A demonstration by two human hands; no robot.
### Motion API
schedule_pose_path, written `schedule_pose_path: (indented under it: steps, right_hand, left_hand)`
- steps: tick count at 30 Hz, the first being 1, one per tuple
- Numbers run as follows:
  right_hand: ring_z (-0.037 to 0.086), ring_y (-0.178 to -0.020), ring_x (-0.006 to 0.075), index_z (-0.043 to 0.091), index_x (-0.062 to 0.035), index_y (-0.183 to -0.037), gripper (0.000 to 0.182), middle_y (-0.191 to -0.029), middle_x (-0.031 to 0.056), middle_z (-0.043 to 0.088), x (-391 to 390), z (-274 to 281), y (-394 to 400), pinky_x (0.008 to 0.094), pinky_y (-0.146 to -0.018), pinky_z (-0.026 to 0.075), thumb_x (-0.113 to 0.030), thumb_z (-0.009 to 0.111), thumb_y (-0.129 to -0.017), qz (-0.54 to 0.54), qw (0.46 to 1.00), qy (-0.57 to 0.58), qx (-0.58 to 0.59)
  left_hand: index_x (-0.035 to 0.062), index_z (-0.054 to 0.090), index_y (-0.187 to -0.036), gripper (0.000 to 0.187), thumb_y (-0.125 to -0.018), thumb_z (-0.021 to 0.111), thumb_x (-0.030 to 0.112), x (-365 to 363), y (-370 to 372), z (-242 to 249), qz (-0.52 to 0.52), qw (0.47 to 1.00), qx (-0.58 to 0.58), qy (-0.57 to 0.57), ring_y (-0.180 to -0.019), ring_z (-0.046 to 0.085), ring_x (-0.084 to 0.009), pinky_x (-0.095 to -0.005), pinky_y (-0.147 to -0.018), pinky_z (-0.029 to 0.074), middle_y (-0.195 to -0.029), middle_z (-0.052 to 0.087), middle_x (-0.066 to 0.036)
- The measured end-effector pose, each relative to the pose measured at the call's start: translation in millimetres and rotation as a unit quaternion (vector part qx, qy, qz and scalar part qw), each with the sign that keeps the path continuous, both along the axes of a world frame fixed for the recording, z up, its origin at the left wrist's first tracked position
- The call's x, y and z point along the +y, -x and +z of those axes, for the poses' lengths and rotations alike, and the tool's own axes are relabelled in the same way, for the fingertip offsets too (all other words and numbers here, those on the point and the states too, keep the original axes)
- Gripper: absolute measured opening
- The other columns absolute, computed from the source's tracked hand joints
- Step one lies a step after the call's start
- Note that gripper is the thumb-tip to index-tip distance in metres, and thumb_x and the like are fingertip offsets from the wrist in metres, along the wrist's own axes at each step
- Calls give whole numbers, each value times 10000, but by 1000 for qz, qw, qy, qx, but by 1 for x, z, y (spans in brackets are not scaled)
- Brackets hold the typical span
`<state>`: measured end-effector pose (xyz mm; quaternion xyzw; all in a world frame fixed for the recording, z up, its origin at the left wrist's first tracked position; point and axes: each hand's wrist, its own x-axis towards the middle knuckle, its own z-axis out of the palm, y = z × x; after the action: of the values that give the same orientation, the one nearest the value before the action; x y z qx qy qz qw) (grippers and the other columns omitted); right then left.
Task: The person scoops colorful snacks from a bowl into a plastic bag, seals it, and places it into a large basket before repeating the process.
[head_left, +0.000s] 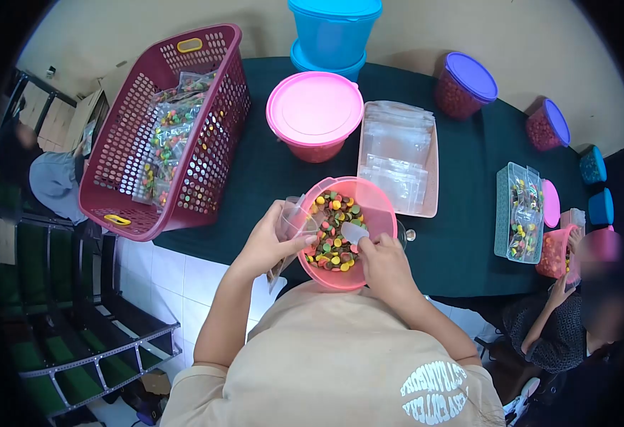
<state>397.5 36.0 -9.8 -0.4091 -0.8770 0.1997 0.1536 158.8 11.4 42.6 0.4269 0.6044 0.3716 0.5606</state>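
A pink tub [376, 197] full of small round candies [334, 226] in yellow, green, red and brown stands right before me at the table's front edge. My left hand [268, 240] is closed around a clear plastic cup [298, 219], tilted over the tub's left rim. Something thin and partly brown hangs below that hand; I cannot make out what it is. Over the right part of the tub, my right hand [384, 265] grips a small whitish scoop [354, 233], its blade just above or touching the candies.
Behind the tub stand a pink-lidded tub [315, 112] and a tray [431, 201] of clear bags [395, 153]. A maroon basket [221, 153] with filled candy bags is at left. Blue tubs [334, 37] and purple-lidded tubs [471, 77] line the back. Another person works at far right by a basket [502, 220].
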Motion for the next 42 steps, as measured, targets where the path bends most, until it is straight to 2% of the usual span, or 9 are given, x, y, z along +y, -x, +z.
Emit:
schedule_pose_path:
  steps: [4, 10, 22, 28, 31, 34, 38, 39, 42]
  right_hand:
    - [548, -864, 315, 556, -14, -912, 117, -811, 141, 618, -8, -1, -2, 427, -798, 441, -45, 579, -802, -24, 995, 93, 8]
    - [548, -833, 317, 550, -2, -930, 150, -756, 161, 599, -22, -1, -23, 421, -769, 439, -75, 580, -802, 27, 996, 87, 25]
    - [592, -856, 344, 540, -13, -928, 154, -891, 168, 591, -28, 8, -24, 418, -749, 471, -66, 611, -803, -41, 949, 291, 117]
    - [623, -770, 236, 514, -21, -944, 150, -853, 116, 609, -37, -11, -14, 336, -697, 472, -70, 616, -847, -33, 884, 410, 222]
    - [558, -808, 71, 477, -63, -983, 117, -880, 40, 623, -30, -13, -6, 248, -700, 429, -50, 560, -902, -151, 712, 598, 335]
    - [537, -819, 59, 483, -69, -978, 110, -889, 28, 584, -23, -18, -2, 202, -750, 405, -54, 556, -898, -154, 692, 558, 431]
    - [560, -864, 96, 458, -91, -976, 129, -925, 42, 587, -18, -24, -9, 260, -810, 424, -65, 557, -897, -196, 665, 507, 513]
    - [580, -864, 133, 443, -92, -977, 122, -914, 55, 586, -17, -17, -11, 295, -805, 454, -71, 540, -906, -210, 657, 501, 523]
    - [589, -890, 172, 432, -86, -979, 115, -915, 72, 583, -9, -11, -15, 330, -831, 471, -87, 529, -918, -230, 621, 489, 568]
  left_hand:
    - [6, 450, -1168, 543, -780, 758, 227, 2, -4, -13, 14, 995, -102, -16, -1002, 565, -156, -315, -871, 462, -1071, 577, -107]
    - [35, 423, -1230, 526, -804, 698, 175, 5, -3, -10, 4, 996, -89, 33, -1059, 545, -185, -345, -927, 441, -1119, 541, -92]
    - [45, 455, -1169, 448, -819, 680, 212, 8, -3, -8, 8, 994, -108, 1, -1018, 527, -148, -324, -908, 431, -1081, 535, -73]
    - [46, 459, -1153, 412, -832, 660, 207, 4, -5, -4, -1, 993, -121, 12, -1032, 518, -149, -324, -920, 422, -1076, 535, -69]
    - [44, 459, -1163, 415, -834, 656, 205, 1, -3, -5, -4, 993, -119, 9, -1052, 513, -155, -330, -929, 420, -1082, 537, -70]
    - [42, 455, -1179, 428, -834, 655, 200, -3, 1, -8, 2, 996, -91, 2, -1061, 514, -161, -335, -933, 421, -1102, 543, -78]
    - [41, 439, -1207, 465, -833, 664, 200, -4, 20, -17, 20, 997, -54, 46, -1040, 534, -167, -336, -923, 432, -1127, 553, -90]
    - [20, 454, -1149, 514, -802, 730, 280, -5, 22, -23, 46, 997, -67, 13, -896, 577, -147, -294, -792, 477, -1009, 594, -117]
    - [31, 430, -1197, 513, -814, 701, 238, -7, 37, -26, 21, 999, -5, 31, -1019, 554, -166, -325, -884, 450, -1105, 562, -104]
